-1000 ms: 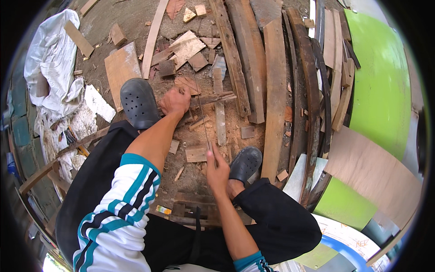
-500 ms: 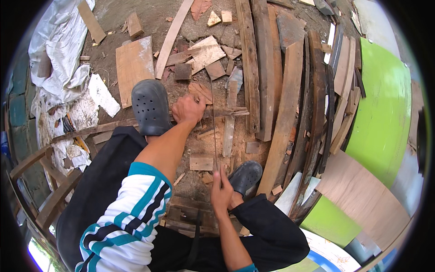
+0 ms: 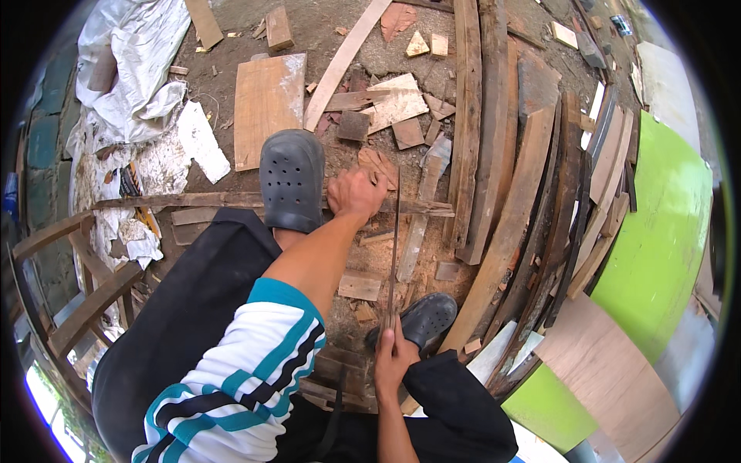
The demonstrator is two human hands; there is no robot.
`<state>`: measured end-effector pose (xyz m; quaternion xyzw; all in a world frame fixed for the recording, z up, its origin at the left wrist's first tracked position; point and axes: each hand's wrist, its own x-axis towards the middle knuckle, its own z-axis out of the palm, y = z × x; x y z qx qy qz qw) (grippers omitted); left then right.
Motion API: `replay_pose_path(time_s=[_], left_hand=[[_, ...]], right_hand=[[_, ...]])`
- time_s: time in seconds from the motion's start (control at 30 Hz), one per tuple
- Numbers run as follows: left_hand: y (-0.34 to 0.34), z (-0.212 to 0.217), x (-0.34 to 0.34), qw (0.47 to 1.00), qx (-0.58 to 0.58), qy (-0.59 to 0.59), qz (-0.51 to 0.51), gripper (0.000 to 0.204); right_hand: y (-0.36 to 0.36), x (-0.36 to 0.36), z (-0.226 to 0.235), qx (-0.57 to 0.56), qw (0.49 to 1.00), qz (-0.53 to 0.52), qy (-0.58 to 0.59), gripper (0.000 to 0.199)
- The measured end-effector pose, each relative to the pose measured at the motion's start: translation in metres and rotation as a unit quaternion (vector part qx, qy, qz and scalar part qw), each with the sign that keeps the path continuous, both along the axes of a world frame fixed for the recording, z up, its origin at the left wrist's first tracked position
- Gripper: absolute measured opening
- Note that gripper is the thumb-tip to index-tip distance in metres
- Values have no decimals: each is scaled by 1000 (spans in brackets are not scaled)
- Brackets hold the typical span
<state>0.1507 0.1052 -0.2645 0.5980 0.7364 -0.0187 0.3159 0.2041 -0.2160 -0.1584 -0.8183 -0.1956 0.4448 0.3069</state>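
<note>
Weathered brown wooden strip: long, narrow, rough-grained | lies crosswise above littered earth, passing beneath smooth, perforated dark clog | left hand: fingers curled over strip, beside clog | right hand: closed round near end of slender saw, its dark blade edge-on, crossing strip

Underfoot: brown dirt, with bits of wood lying all about.
Far left: a wall of dark teal blocks.
Lower left: a brown wooden frame, a bit like a chair.
Far right: a big, shiny green sheet.
Light: bright daylight.
</note>
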Motion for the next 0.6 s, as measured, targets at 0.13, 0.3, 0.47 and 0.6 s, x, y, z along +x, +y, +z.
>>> replay_pose_path(time_s=[0.13, 0.3, 0.47, 0.6], left_hand=[[-5, -15, -4, 999, 40, -12, -5, 39], [-2, -11, -1, 1000, 16, -18, -7, 38], [-4, -14, -3, 999, 31, -9, 3, 41], [-8, -26, -5, 998, 60, -25, 0, 41]], right_hand=[[42, 4, 19, -43, 994, -49, 83, 46], [140, 13, -24, 22, 996, -43, 78, 47], [41, 0, 9, 1, 1000, -14, 17, 45], [46, 1, 22, -36, 997, -52, 49, 43]])
